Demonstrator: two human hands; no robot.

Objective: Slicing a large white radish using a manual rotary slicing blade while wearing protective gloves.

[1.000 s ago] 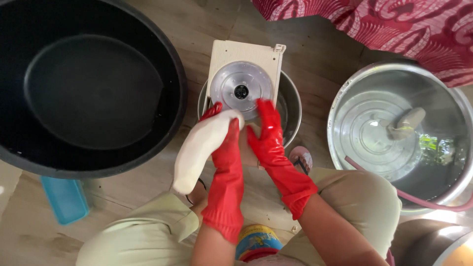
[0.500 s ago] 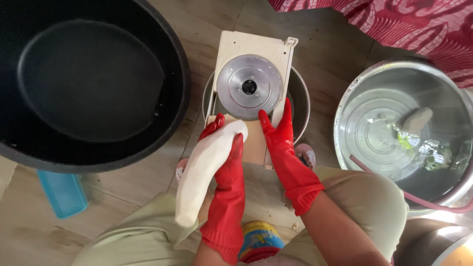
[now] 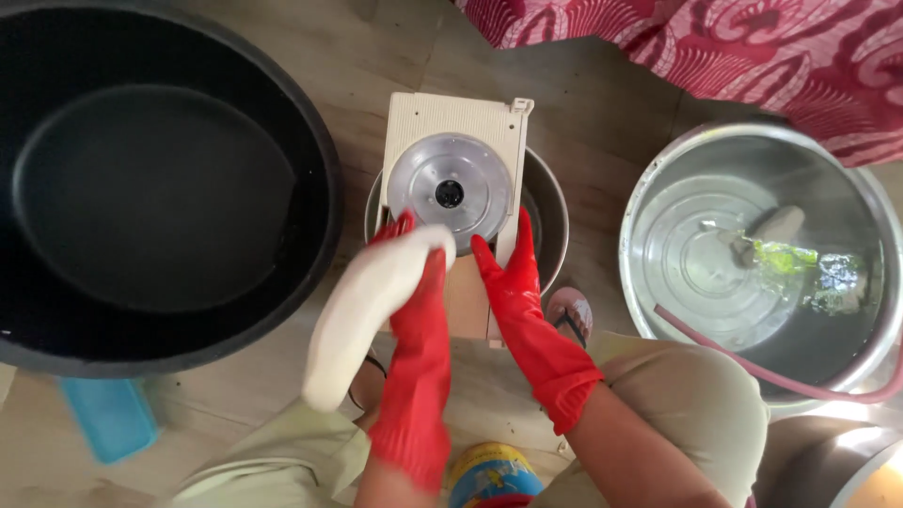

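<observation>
Both my hands wear red rubber gloves. My left hand grips a long, pale peeled root, its top end pressed against a cream slicer board with a round metal blade disc. The board lies across a small metal bowl. My right hand rests flat with fingers apart on the board's lower right side, just below the disc.
A big black basin fills the left side. A large steel basin with water, a green scrap and a pink hose sits at the right. A blue object lies lower left; red patterned cloth is at top right.
The root in my left hand has slid along the board near the blade disc, and my right hand has shifted slightly lower on the board. The view has moved a little.
</observation>
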